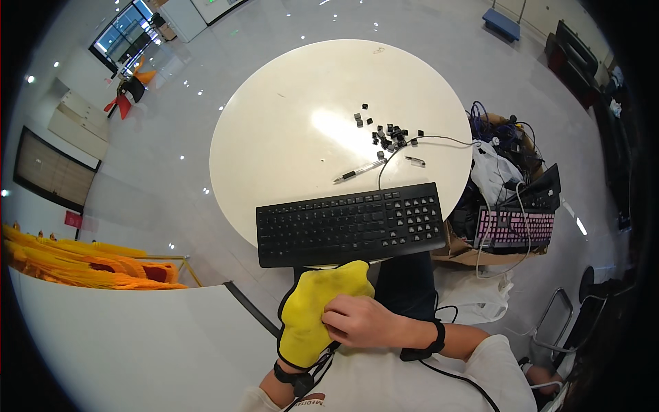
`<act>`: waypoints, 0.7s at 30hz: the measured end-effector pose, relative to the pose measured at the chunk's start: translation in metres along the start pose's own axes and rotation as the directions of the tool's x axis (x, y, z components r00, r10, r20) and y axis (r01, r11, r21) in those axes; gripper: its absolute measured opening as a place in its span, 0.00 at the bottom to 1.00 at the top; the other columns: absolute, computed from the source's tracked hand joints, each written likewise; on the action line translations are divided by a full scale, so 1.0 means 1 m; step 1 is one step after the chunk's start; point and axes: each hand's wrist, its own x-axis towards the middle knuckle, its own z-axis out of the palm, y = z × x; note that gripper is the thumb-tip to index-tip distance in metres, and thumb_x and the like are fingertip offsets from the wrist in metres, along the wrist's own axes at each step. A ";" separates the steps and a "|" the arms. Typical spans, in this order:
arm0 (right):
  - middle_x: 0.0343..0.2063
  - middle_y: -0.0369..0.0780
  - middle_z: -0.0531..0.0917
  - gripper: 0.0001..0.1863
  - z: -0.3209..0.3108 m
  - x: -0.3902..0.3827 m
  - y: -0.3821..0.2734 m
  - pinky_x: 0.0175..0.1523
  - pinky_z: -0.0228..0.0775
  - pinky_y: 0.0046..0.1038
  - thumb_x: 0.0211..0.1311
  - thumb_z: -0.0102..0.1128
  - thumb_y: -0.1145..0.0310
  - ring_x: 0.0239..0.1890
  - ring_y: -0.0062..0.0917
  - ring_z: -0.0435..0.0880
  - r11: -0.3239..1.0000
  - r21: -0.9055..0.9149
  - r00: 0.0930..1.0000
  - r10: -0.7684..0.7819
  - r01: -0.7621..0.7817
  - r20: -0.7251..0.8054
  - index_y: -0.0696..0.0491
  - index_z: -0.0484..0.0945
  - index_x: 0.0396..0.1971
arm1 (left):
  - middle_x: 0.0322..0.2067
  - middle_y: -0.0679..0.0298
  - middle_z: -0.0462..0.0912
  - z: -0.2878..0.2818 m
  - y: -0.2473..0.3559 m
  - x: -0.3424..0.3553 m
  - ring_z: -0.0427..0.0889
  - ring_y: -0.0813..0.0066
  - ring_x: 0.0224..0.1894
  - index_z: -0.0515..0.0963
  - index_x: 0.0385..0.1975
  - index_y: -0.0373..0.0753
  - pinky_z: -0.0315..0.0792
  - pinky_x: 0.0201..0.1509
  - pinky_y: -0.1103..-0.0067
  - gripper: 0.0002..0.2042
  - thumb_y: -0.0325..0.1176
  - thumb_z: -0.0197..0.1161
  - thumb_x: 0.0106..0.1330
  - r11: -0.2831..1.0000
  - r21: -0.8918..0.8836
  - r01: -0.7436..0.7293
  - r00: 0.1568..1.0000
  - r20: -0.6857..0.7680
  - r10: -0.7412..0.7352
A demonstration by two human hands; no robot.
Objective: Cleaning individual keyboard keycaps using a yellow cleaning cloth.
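Observation:
A yellow cloth mitt (309,302) with dark edging covers my left hand (302,323), so its fingers are hidden. My right hand (353,320) lies over the mitt, its fingers curled and pinching the cloth. Just beyond the mitt, a black keyboard (319,225) rests across the near part of the round white table (274,123). Bare key stems show in its number pad (417,216). Loose black keycaps (390,136) are scattered past the keyboard. Between them and the keyboard are an uncapped pen (358,170) and its cap (415,162).
Right of the table, a cardboard box (456,250) holds cables (504,134) and a keyboard with pink keys (516,228). A grey cable (439,137) runs over the table's right edge. Another white surface (137,336) lies at the lower left, near orange and yellow fabric (96,264).

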 end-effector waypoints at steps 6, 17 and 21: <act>0.41 0.43 0.84 0.11 0.002 0.004 -0.002 0.45 0.85 0.38 0.62 0.76 0.74 0.43 0.40 0.88 1.000 -0.003 1.000 0.028 -0.028 -0.003 0.58 0.84 0.41 | 0.62 0.54 0.88 0.001 0.000 0.004 0.89 0.61 0.60 0.77 0.71 0.33 0.82 0.66 0.68 0.23 0.27 0.73 0.79 1.000 0.013 -0.009 1.000 -0.008 0.009; 0.34 0.45 0.85 0.08 0.002 0.014 -0.002 0.44 0.84 0.40 0.63 0.75 0.74 0.38 0.43 0.88 0.967 -0.050 0.959 0.241 -0.251 -0.150 0.58 0.84 0.39 | 0.56 0.57 0.90 0.008 0.014 0.029 0.89 0.61 0.55 0.79 0.67 0.33 0.82 0.61 0.70 0.22 0.27 0.74 0.77 0.995 0.041 -0.088 0.991 -0.100 0.092; 0.35 0.44 0.82 0.08 0.011 0.026 0.000 0.45 0.82 0.42 0.65 0.72 0.72 0.40 0.42 0.86 0.973 -0.089 0.955 0.190 -0.214 -0.226 0.58 0.81 0.37 | 0.53 0.58 0.88 0.011 0.008 0.026 0.88 0.64 0.51 0.78 0.67 0.33 0.82 0.57 0.74 0.22 0.24 0.75 0.75 0.995 0.080 -0.065 0.986 -0.151 0.077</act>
